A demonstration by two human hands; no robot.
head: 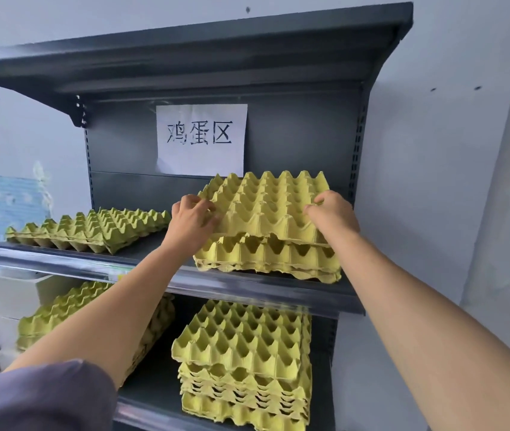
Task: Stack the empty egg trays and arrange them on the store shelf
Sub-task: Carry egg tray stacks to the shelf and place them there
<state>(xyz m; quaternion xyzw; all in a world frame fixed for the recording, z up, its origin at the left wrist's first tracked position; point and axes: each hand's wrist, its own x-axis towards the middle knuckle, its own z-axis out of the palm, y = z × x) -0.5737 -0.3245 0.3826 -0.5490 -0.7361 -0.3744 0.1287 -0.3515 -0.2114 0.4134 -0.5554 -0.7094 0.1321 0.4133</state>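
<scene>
- Closest in, at seven o'clock, a grey sleeve (39, 396), with both bare forearms reaching up and away
- On the lower shelf, a tall stack (244, 362) of yellow egg trays sits at six o'clock with ragged edges; a second low stack (61, 309) at eight o'clock is half hidden behind the left forearm
- Up on the middle shelf (92, 262), here's the action: the left hand (193, 220) has its fingers curled over the left edge of the top tray (266, 206), and the right hand (334, 214) pinches the right edge at three o'clock
- That top tray is tilted, with its near edge down on the short pile (266, 256) beneath and its far edge raised, so it looks not yet nested
- Risk one: if it drops skewed, the cones miss the cups below, and the tray will perch and rock
- Risk two: the pile sits close to the shelf's front lip, so a hard push down on the near edge could nudge it off
- Risk three: soft pulp, so a tight pinch may crumple the rim
- At nine o'clock, two flat trays (92, 228) lie loosely overlapped on the same shelf, waiting
- Farthest back, at twelve o'clock, a paper sign (201, 138) is taped to the back panel
</scene>
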